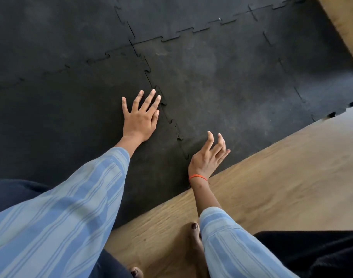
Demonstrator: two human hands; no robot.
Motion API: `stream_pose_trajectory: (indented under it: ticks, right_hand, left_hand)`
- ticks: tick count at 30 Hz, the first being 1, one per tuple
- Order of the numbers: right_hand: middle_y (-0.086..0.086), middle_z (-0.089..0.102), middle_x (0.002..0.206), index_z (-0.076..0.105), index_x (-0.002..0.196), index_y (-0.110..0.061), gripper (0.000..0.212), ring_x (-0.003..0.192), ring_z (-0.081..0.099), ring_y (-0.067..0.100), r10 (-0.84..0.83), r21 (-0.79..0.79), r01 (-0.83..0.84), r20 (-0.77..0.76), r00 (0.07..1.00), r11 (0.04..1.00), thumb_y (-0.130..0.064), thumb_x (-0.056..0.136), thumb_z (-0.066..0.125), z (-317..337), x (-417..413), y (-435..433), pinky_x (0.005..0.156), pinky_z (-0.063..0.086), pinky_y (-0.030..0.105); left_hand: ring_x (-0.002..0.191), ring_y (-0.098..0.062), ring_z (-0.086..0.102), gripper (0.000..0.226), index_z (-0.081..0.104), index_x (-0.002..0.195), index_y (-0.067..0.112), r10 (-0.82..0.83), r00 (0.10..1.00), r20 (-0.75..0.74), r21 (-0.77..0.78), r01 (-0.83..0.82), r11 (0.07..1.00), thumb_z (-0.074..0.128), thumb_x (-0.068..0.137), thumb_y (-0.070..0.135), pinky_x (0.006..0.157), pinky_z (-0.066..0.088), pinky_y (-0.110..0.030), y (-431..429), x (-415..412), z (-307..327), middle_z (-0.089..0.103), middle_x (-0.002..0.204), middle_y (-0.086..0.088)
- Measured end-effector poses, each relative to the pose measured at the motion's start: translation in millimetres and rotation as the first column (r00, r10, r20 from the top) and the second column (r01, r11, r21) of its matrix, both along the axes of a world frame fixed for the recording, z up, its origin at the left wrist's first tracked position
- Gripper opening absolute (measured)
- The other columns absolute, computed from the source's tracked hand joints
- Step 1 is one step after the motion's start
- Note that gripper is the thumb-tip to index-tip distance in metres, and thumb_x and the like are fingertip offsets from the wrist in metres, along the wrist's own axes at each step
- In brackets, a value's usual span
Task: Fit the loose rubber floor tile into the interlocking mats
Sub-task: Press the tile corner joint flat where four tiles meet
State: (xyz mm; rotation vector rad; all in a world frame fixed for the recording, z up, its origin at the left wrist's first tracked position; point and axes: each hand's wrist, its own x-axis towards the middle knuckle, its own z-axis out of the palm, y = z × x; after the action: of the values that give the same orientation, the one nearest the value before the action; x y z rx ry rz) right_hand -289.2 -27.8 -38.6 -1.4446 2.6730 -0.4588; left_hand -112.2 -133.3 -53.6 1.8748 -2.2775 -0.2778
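Observation:
Black rubber interlocking mats cover the floor. One tile [227, 81] lies in the middle right, its toothed left edge meeting the neighbouring mat [61, 117] along a jigsaw seam [171, 121]. My left hand [141, 117] rests flat on the left mat, fingers spread, with the fingertips just beside the seam. My right hand [208, 155] hovers over the near corner of the middle tile, fingers apart and slightly curled, holding nothing. An orange band circles that wrist.
Wooden floor [272, 187] runs along the mats' near edge and appears again at the top right [344, 21]. My bare foot [194, 237] stands on the wood below the right hand. More joined tiles [191, 15] lie farther back.

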Motion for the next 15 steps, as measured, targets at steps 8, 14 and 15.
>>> stream_pose_trajectory:
  ticks: [8, 14, 15]
  right_hand:
    - [0.018, 0.05, 0.137, 0.047, 0.131, -0.013, 0.06, 0.129, 0.045, 0.034, 0.412, -0.03, -0.416, -0.089, 0.907, 0.909, 0.016, 0.079, 0.05, 3, 8, -23, 0.113, 0.025, 0.057]
    - [0.007, 0.029, 0.154, 0.029, 0.145, -0.007, 0.056, 0.144, 0.021, 0.021, 0.631, 0.073, -0.63, 0.021, 0.776, 0.773, 0.001, 0.09, 0.042, -5, 39, -23, 0.118, 0.013, 0.05]
    - [0.006, 0.029, 0.154, 0.029, 0.145, -0.007, 0.055, 0.144, 0.021, 0.021, 0.611, 0.081, -0.61, 0.022, 0.792, 0.788, 0.0, 0.091, 0.042, -6, 39, -24, 0.117, 0.011, 0.05]
  left_hand:
    - [0.144, -0.025, 0.023, 0.049, 0.032, 0.147, 0.031, 0.008, 1.0, 0.021, -0.002, -0.008, 1.0, 0.03, 0.099, 0.037, 0.111, 0.007, -0.066, 1, 0, -1, 0.027, 0.156, 0.009]
    - [0.144, -0.022, 0.023, 0.048, 0.032, 0.147, 0.032, 0.003, 1.0, 0.0, -0.002, -0.003, 1.0, 0.028, 0.1, 0.038, 0.112, 0.008, -0.063, 0, 3, -1, 0.027, 0.156, 0.01]
    - [0.144, -0.022, 0.023, 0.047, 0.031, 0.148, 0.033, 0.008, 1.0, 0.002, -0.001, -0.008, 1.0, 0.027, 0.101, 0.038, 0.112, 0.008, -0.063, 0, 3, -1, 0.026, 0.157, 0.011]
